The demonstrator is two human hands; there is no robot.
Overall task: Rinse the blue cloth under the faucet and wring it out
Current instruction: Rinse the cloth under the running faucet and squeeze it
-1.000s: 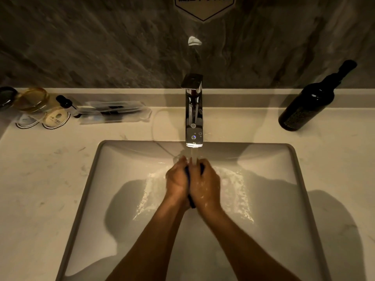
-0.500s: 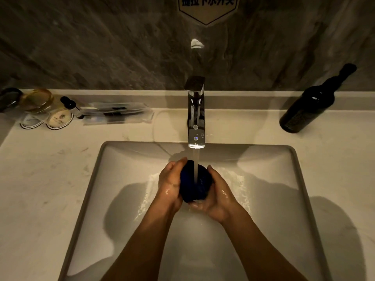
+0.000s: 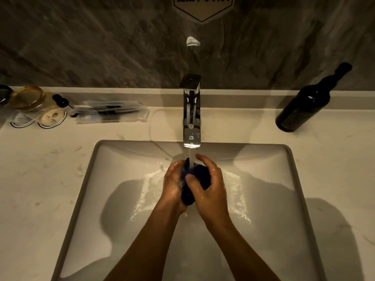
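The cloth (image 3: pixel 199 177) is clasped tight between left hand (image 3: pixel 174 182) and right hand (image 3: pixel 211 186), faucet (image 3: pixel 191 118) at 12 o'clock.

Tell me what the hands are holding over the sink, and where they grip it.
Both hands, left hand and right hand, clasp the bunched blue cloth from opposite sides.

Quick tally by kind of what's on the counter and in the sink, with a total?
Cloth: 1, held by left hand and right hand
Dark bottle: 1
Faucet: 1
Glasses: 1 clear
Coasters: 2
Plastic packet: 1
Total: 7
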